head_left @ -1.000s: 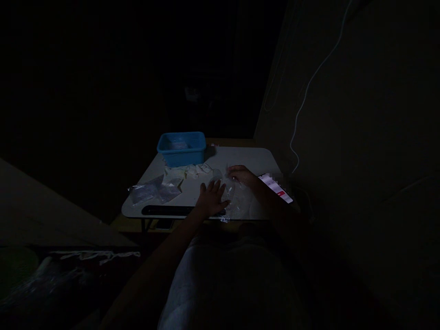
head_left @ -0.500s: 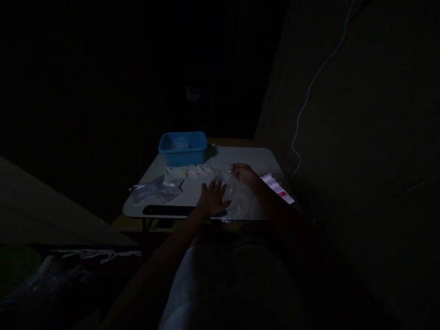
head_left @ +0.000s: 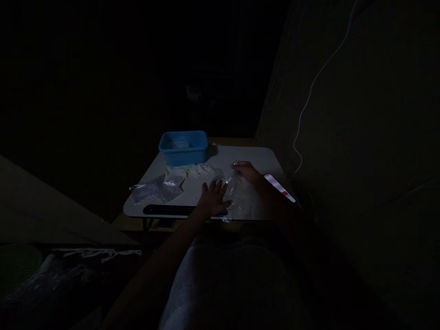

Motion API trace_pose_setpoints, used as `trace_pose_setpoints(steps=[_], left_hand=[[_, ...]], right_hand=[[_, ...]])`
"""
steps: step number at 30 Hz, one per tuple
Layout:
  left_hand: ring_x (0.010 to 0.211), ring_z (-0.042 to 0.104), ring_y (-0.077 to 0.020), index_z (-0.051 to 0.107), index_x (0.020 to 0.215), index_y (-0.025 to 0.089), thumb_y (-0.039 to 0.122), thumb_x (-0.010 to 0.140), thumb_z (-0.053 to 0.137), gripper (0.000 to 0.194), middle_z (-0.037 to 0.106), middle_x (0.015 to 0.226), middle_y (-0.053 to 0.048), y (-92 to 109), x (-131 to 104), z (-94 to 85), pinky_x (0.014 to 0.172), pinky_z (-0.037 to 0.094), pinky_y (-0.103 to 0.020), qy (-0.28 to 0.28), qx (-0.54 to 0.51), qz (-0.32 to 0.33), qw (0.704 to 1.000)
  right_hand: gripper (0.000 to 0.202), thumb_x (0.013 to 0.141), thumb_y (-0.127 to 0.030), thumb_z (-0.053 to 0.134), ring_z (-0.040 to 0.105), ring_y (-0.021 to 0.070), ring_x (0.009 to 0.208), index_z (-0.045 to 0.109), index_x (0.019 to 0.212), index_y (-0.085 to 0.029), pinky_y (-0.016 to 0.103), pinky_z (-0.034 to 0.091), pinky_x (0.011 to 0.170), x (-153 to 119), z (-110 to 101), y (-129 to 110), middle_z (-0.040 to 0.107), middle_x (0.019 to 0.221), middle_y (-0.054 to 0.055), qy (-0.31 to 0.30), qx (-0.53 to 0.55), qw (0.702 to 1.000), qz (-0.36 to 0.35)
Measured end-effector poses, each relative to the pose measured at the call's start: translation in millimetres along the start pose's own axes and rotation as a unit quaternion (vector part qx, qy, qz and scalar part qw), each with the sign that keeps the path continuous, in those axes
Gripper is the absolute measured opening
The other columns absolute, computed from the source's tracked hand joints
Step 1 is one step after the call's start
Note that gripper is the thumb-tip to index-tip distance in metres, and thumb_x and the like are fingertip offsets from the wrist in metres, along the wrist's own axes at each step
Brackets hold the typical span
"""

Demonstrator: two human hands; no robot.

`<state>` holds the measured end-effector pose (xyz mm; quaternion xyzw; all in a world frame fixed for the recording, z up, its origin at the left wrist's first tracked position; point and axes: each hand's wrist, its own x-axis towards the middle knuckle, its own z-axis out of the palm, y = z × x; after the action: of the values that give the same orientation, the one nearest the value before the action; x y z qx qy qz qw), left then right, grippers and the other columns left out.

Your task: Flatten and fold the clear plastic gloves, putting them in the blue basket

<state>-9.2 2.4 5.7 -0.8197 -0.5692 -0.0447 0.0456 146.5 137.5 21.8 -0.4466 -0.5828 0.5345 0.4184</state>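
In the dim light a clear plastic bag lies on the white folding table. My left hand rests with fingers spread at the bag's left side, palm down. At the bag's far edge, the fingers of my right hand are closed in a pinch on the shiny clear plastic. Left of my hands are flat, glossy plastic packets. Small crumpled white pieces, too dark to name, lie beyond them.
A blue plastic basin with something pale inside stands at the table's far left. A lit phone lies by my right forearm. Along the near edge runs a black slot. A white cable hangs on the right wall.
My right hand has shifted slightly away from me, and the plastic at its fingertips is raised a little. My left hand stays in place.
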Motion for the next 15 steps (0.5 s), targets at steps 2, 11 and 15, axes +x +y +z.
trace_pose_setpoints(steps=[2, 11, 15], left_hand=[[0.130, 0.023, -0.0326, 0.030, 0.136, 0.022, 0.058, 0.082, 0.032, 0.065, 0.028, 0.144, -0.012, 0.2, -0.3, -0.9, 0.099, 0.020, -0.056, 0.001, 0.001, -0.002, 1.000], [0.130, 0.023, -0.0327, 0.030, 0.135, 0.019, 0.059, 0.082, 0.031, 0.067, 0.027, 0.144, -0.012, 0.3, -1.0, -2.6, 0.098, 0.021, -0.056, -0.004, -0.002, 0.000, 1.000], [0.130, 0.023, -0.0323, 0.030, 0.135, 0.021, 0.059, 0.081, 0.032, 0.066, 0.027, 0.144, -0.012, 0.3, -0.5, -0.4, 0.099, 0.020, -0.056, -0.006, -0.002, -0.002, 1.000]], right_hand=[[0.034, 0.045, -0.043, 0.073, 0.037, 0.0048, 0.043, 0.058, 0.057, -0.016, 0.020, 0.025, 0.042, 1.1, -0.7, -4.3, 0.044, 0.046, -0.007, 0.011, -0.005, 1.000, -0.010], [0.035, 0.049, -0.045, 0.073, 0.035, 0.0055, 0.044, 0.055, 0.056, -0.016, 0.021, 0.028, 0.043, 7.7, -5.4, -18.5, 0.042, 0.045, -0.007, 0.103, -0.007, 0.995, -0.012], [0.023, 0.067, -0.040, 0.061, 0.046, 0.0097, 0.053, 0.057, 0.064, -0.017, 0.023, 0.037, 0.050, 11.4, -8.5, -19.7, 0.050, 0.054, -0.003, 0.189, -0.032, 0.980, -0.046]])
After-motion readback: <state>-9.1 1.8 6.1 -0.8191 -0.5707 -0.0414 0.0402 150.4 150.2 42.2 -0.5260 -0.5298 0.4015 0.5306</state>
